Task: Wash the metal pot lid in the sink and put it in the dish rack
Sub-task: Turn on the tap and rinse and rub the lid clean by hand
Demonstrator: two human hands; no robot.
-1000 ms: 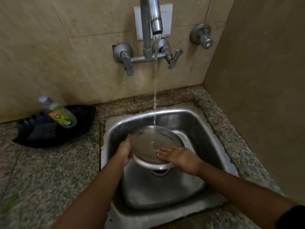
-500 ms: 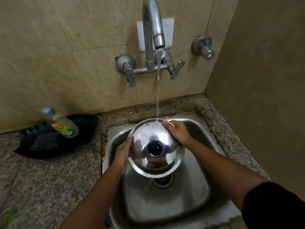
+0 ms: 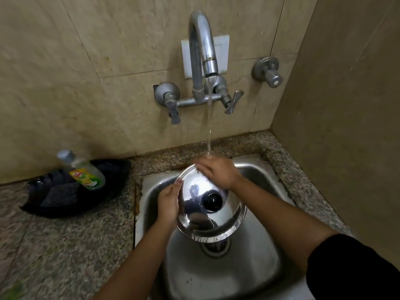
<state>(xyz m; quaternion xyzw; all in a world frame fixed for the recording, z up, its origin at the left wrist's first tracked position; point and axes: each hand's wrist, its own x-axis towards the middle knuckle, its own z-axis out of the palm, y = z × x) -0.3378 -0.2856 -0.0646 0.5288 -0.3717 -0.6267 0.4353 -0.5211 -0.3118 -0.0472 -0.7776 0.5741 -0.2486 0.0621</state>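
metal pot lid, round, shiny steel with a black knob at its centre, is held tilted above the stainless steel sink, knob side facing the camera, its lower rim hanging over the drain. its far upper edge is hidden under the right hand, and part of its left edge is covered by the left hand. the drain is only partly seen below the lid. the lid's mirror surface shows dark, warped reflections that are hard to make out.

the left hand comes up from the lower left, wrapped around the lid's left rim, fingers curled behind it and the thumb lying along the front edge. the right hand reaches across from the lower right, palm down and fingers flat and together, pressed on the top edge of the lid. a black sleeve covers the right upper arm and is cut off at the frame edge.

water runs in a thin stream from the curved metal wall tap and lands on the back of the right hand.

on the speckled granite tabletop to the left lies a black tray with a dish soap bottle leaning in it; the dark things under the bottle cannot be told apart.
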